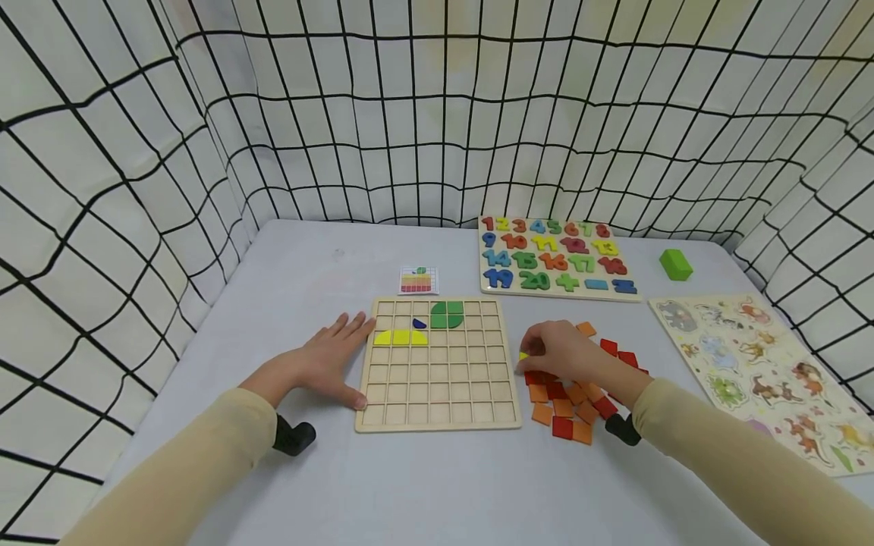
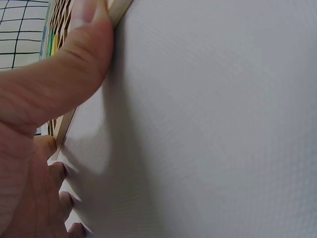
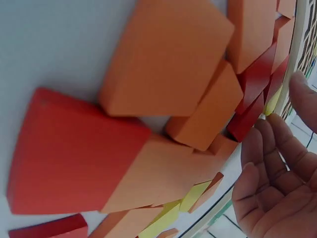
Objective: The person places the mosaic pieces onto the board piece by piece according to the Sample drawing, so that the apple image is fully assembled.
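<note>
A wooden grid board lies in the middle of the table. On it are a row of yellow pieces, a green leaf shape and a small dark blue piece. My left hand is spread at the board's left edge, its thumb against the rim. Right of the board, my right hand reaches down over a pile of red and orange tiles. Its fingertips are at a yellow tile beside the board, the thumb apart from the fingers.
A small picture card lies behind the board. Farther back is a number puzzle, with a green block to its right. An animal puzzle board lies at the right. Black netting surrounds the table.
</note>
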Tool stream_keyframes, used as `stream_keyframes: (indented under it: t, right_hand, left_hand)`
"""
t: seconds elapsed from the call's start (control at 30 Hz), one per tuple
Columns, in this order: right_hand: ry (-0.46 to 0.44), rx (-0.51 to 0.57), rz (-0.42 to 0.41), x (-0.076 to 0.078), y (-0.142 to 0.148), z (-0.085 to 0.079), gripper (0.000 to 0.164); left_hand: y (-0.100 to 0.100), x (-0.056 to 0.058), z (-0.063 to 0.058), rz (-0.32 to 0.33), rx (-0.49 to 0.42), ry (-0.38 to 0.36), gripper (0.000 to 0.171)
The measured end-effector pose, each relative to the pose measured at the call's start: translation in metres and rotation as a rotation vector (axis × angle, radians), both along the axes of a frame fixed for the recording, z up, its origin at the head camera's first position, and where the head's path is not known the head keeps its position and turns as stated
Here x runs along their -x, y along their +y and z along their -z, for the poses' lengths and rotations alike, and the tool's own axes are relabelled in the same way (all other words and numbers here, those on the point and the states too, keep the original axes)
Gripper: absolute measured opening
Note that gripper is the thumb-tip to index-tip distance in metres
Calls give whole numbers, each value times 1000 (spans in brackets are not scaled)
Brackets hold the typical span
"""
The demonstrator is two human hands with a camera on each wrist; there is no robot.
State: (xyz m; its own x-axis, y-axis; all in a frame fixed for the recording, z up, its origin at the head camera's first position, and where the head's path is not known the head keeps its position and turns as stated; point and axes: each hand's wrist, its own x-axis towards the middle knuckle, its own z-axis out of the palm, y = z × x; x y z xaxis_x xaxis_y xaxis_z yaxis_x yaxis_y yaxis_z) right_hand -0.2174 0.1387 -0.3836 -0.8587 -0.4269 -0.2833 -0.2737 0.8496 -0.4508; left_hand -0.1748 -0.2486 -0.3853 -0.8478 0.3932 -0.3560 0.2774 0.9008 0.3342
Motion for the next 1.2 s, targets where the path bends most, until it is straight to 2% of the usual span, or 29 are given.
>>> stream_keyframes:
  t: [0.17,0.33,0.57,0.7,0.83,0.97,1.2]
  right_hand:
    - [0,-35,16,-1,-5,0,28]
    - [1,-18,9,0,-5,-1,20]
    - [-45,92,23,6,-1,-7,10]
    - [-48,167,29,11,-5,-14,15]
    - [-62,237,25,18,-18,-18,22]
    - [-59,286,4,26,-38,-18,21]
    - [-24,255,-23,35,-85,-13,9]
  left_hand:
    - [-1,1,1,2,4,4,134]
    - [-1,0,1,5,5,6,134]
    - [0,-1,-1,0,4,2,134]
    - [0,-1,-1,2,8,4,134]
    - [-2,-2,-1,1,6,0,133]
    - [-2,-1,-2,-4,7,-1,134]
    - [-2,0,0,-7,12,3,134]
